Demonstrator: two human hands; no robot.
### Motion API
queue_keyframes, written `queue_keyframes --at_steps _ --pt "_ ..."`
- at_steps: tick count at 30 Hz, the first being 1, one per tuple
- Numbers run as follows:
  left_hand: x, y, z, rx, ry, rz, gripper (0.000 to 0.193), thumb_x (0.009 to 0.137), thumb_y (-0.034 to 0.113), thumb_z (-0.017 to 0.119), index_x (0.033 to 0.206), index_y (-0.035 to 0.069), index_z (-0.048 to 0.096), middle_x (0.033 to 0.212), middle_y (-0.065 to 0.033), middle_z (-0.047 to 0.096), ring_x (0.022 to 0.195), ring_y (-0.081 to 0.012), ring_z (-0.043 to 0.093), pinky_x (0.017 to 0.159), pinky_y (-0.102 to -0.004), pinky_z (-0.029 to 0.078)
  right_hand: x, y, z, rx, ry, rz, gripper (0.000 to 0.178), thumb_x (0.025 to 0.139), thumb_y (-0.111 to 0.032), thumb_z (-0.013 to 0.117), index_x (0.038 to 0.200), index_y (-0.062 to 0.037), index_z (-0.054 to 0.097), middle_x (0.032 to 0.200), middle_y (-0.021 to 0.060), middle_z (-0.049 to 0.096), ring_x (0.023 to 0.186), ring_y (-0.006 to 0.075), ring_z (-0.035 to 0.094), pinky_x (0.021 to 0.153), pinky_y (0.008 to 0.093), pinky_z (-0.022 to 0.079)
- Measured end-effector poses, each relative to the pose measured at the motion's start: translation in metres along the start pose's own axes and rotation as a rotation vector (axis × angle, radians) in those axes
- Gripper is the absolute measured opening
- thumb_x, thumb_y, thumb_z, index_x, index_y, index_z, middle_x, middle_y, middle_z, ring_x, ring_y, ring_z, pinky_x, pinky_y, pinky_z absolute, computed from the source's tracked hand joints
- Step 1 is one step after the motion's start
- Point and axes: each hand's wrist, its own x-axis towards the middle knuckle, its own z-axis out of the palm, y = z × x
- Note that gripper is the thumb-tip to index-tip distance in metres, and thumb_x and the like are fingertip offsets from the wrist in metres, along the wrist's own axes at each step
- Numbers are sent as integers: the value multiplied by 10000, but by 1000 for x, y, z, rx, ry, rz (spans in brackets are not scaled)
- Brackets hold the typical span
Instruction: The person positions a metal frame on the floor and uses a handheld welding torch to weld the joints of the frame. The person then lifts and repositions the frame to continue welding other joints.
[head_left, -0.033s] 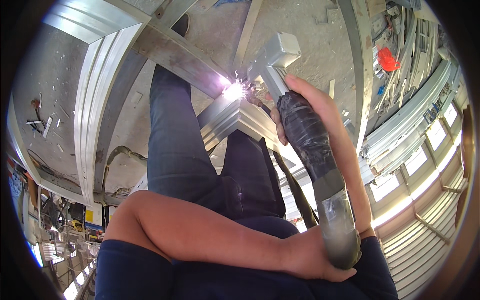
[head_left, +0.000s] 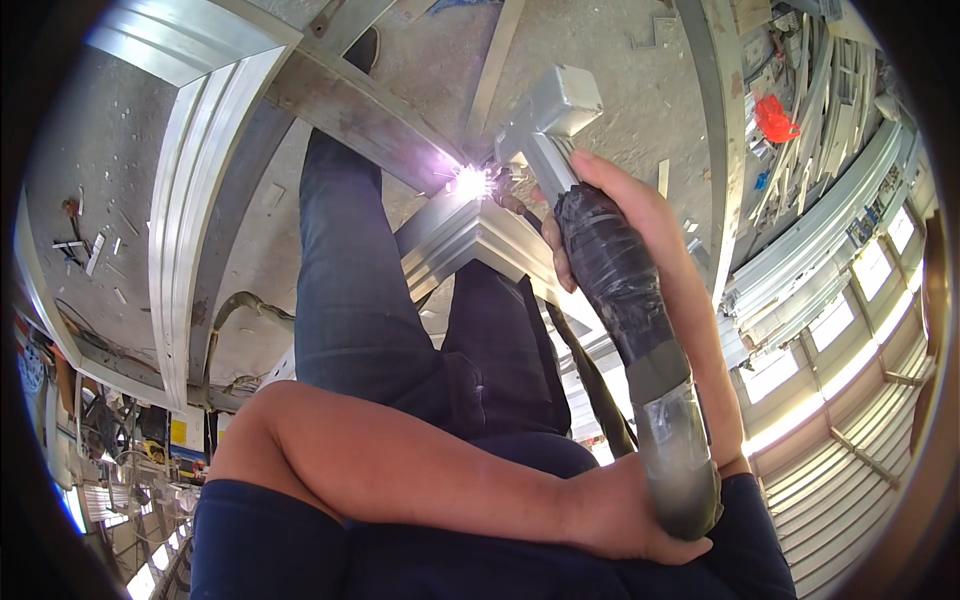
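My right hand [head_left: 645, 205] is wrapped round the handle of a welding gun [head_left: 605, 250], which is bound in black tape and has a silver, boxy metal head. My left forearm crosses my lap, and my left hand [head_left: 635, 510] grips the gun's thick, bent rear end, covered in grey and clear wrapping. A bright white-violet arc with sparks burns beside the gun's tip. It sits where a ribbed silver metal corner profile [head_left: 480, 235] meets a flat metal bar [head_left: 360, 120]. Glare hides the joint itself. The corner profile lies between my legs.
Another ribbed metal frame [head_left: 175, 230] stands at the left, and a long upright bar [head_left: 715, 130] at the right. Stacked metal strips [head_left: 830, 240] and a red plastic bag [head_left: 775, 120] lie farther right. A dark hose [head_left: 595, 385] runs beside my right thigh. Offcuts litter the concrete floor.
The arc's glow and sparks have changed shape slightly, with fewer sparks rising above it. My hands and the welding gun have not visibly moved.
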Motion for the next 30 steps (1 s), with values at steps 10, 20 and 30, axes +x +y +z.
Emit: queue_keyframes --at_steps 10,20,30 --pt "-6 -1 6 45 -72 -38 439 818 360 744 1085 40 603 1045 -135 638 1011 -295 622 906 -394 495 -7 3 6 -50 39 -48 468 991 -410 519 1056 47 593 665 140 633 437 230 608 407 331 509" --pt "-5 -3 2 1 7 101 301 872 221 749 893 66 492 808 -32 592 783 -167 590 708 -322 468 8 10 3 -38 79 -56 466 986 -418 533 1067 38 583 662 138 620 426 226 594 398 318 501" --pt "-3 -2 2 35 17 80 304 876 232 742 916 62 493 818 -39 593 797 -170 583 728 -319 464 7 6 -1 -25 27 -23 394 965 -378 579 963 14 620 685 114 640 497 196 621 455 298 498"
